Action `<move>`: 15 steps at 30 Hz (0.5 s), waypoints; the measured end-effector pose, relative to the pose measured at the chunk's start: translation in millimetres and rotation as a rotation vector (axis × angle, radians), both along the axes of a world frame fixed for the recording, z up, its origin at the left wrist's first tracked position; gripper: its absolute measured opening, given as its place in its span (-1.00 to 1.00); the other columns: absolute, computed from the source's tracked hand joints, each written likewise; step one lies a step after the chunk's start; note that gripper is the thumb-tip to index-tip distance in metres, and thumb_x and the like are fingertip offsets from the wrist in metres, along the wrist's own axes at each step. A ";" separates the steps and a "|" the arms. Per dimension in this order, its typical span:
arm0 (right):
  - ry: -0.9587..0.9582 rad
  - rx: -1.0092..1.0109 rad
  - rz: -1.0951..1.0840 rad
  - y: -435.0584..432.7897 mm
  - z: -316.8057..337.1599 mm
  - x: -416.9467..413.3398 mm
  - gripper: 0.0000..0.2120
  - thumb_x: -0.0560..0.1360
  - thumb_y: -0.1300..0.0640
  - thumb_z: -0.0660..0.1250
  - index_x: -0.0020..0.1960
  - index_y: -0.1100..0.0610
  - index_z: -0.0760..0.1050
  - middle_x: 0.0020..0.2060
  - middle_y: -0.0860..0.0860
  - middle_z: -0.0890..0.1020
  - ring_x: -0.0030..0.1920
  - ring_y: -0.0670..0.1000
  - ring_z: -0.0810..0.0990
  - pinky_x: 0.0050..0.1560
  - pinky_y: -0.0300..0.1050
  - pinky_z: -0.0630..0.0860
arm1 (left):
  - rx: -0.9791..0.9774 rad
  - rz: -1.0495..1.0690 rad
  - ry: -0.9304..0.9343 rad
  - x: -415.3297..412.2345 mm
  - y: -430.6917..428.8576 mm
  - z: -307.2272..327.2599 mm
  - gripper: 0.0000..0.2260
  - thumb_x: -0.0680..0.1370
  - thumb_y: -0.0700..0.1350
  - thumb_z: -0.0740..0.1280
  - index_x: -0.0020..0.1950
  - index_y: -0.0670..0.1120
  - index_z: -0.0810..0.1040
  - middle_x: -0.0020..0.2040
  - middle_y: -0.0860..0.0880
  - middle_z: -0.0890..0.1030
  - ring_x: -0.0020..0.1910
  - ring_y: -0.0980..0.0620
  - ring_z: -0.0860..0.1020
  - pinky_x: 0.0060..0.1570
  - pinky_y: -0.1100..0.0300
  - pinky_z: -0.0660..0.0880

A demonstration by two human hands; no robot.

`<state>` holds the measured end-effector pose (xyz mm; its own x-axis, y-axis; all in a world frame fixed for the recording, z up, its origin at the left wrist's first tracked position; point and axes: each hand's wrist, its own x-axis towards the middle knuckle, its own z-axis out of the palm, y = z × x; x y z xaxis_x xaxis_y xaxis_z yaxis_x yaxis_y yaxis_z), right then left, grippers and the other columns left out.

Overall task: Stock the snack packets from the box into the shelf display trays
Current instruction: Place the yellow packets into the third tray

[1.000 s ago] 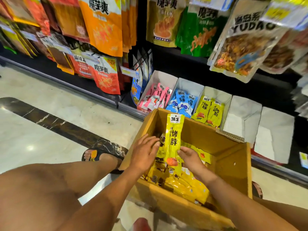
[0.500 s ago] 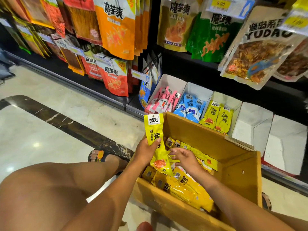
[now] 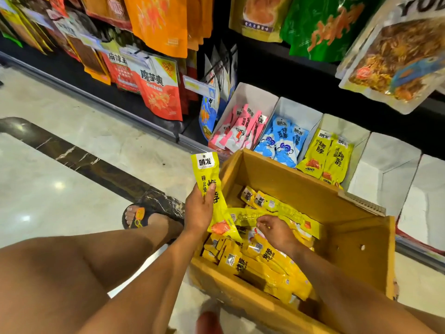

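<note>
An open cardboard box [image 3: 289, 184] sits on the floor with several yellow snack packets [image 3: 265, 261] inside. My left hand [image 3: 198, 210] grips one long yellow packet [image 3: 208, 169] upright at the box's left edge. My right hand [image 3: 274, 229] reaches into the box and pinches another yellow packet [image 3: 243, 216] that lies across the pile. Beyond the box, white display trays stand on the low shelf: one with pink packets [image 3: 240, 126], one with blue packets [image 3: 281, 141], one with yellow packets [image 3: 325, 155].
Two more white trays [image 3: 385, 174] stand to the right of the yellow one. Large snack bags [image 3: 159, 88] hang above and to the left. My knee and sandalled foot [image 3: 137, 216] are left of the box on the marble floor.
My left hand took the upright yellow packet and moved it left to the box's edge. My right hand let it go and went down to another packet in the pile.
</note>
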<state>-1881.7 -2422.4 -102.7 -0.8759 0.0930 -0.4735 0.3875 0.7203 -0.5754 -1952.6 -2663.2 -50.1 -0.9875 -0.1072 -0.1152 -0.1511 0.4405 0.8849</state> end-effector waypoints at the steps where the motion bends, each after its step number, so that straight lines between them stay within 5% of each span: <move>1: -0.009 0.040 0.028 1.5 -7.8 -4.1 -0.82 0.60 0.05 0.35 0.16 0.06 0.62 0.12 -0.02 0.67 0.13 0.06 0.62 0.12 -0.09 0.51 | -0.029 0.007 0.017 -0.7 1.1 -1.6 -0.56 0.62 0.29 0.13 0.18 -0.01 0.56 -0.01 -0.02 0.67 -0.02 -0.08 0.63 -0.04 -0.05 0.55; 10: -0.125 0.344 0.341 -16.1 -53.6 -44.0 -0.29 0.45 0.22 0.45 0.53 -0.03 0.30 0.52 0.00 0.34 0.50 0.10 0.29 0.43 -0.02 0.33 | -0.182 -0.005 0.006 0.0 6.6 -4.7 -0.64 0.68 0.16 0.15 0.16 -0.11 0.51 -0.04 -0.08 0.64 -0.07 -0.12 0.59 -0.15 0.07 0.40; 15: -0.167 0.525 0.457 -26.3 -71.9 -48.9 -0.08 0.32 0.18 0.56 0.56 0.02 0.17 0.45 0.03 0.37 0.46 0.12 0.31 0.37 0.05 0.36 | -0.199 -0.015 -0.006 -0.1 6.6 -4.2 -0.66 0.69 0.12 0.17 0.19 -0.14 0.52 -0.01 -0.10 0.65 -0.03 -0.13 0.58 -0.13 0.10 0.37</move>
<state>-1930.6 -2448.7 -174.6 -0.8012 -0.0130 -0.5982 0.0338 0.9972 -0.0670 -1952.8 -2656.7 -54.3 -0.9885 -0.1140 -0.0992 -0.1485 0.6086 0.7794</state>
